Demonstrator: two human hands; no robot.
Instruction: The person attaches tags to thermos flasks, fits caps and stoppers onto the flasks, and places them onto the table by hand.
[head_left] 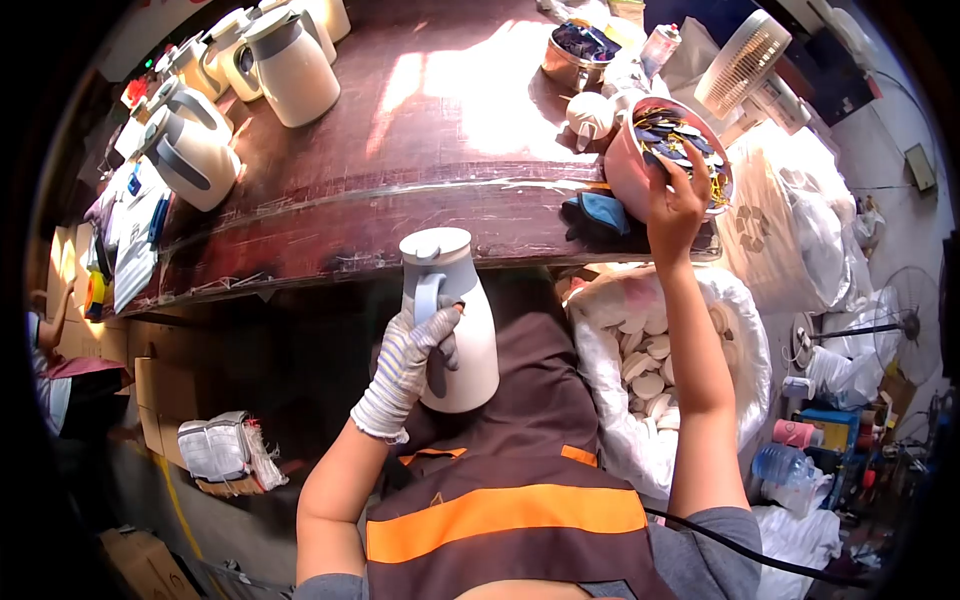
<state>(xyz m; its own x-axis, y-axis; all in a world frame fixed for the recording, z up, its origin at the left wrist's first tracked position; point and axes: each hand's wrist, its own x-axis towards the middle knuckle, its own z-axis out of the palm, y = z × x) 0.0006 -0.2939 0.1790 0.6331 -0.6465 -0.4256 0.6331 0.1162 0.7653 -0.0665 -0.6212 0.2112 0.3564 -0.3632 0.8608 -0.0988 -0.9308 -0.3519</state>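
My left hand [412, 362], in a striped work glove, is closed around the grey-blue handle of a white thermal jug [472, 345]. The jug stands nearly upright above my lap, its white lid on. My bare right hand [678, 195] reaches over the rim of a pink basin [625, 170], fingers apart among the hang tags [672, 130]. These tags are dark and light with yellow strings. Part of the basin's contents is hidden behind my fingers. Beside the basin, a blue and black cloth item [597, 214] lies at the table edge.
Several similar jugs [292, 75] stand at the table's [400, 205] left. Below my right arm, a white-lined container [600, 390] holds round white lids [650, 375]. A metal pot [575, 65] and a small fan [745, 60] sit at the back right. Another person [60, 350] is at far left.
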